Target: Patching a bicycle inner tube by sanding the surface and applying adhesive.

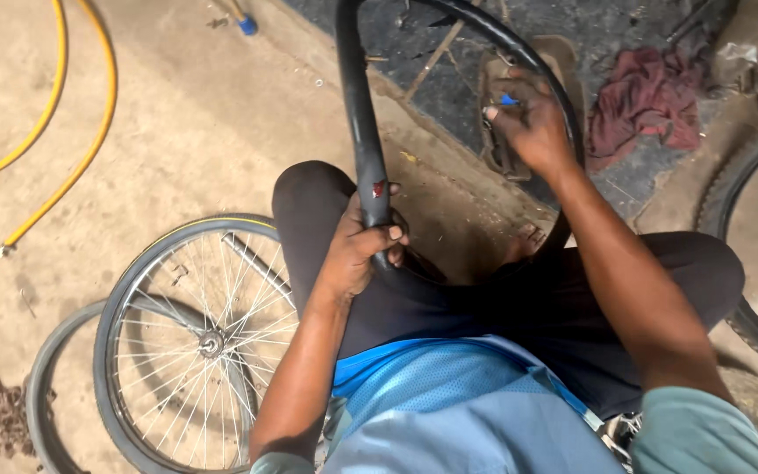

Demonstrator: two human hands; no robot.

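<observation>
Far left of the inner tube, a yellow hose (81, 158) curls across the dusty concrete floor (186, 114). Nearer in, a spoked bicycle wheel (195, 342) lies flat on that floor, left of the tube and just beside the person's knee, with a loose black tyre (41, 395) lying partly under its left edge.

Now the centre: the black inner tube (357, 105) rises from the person's lap and arcs up out of the top of the view before curving down again on the right. A small red mark shows on the tube just above the grip. The left hand (357, 246) is wrapped round the tube's lower left run, fingers closed tight on the rubber, thumb across the front.

Moving right along the loop, the right hand (528, 123) sits against the tube's right-hand curve, fingertips pinched together on a small blue piece (508, 100); what it is, I can't tell. Behind that hand a worn sandal (497, 132) rests on the dark ground.

Right of the tube, a maroon rag (647, 101) lies crumpled, and at the far right edge another knobbly tyre (739, 202) curves down the frame.
</observation>
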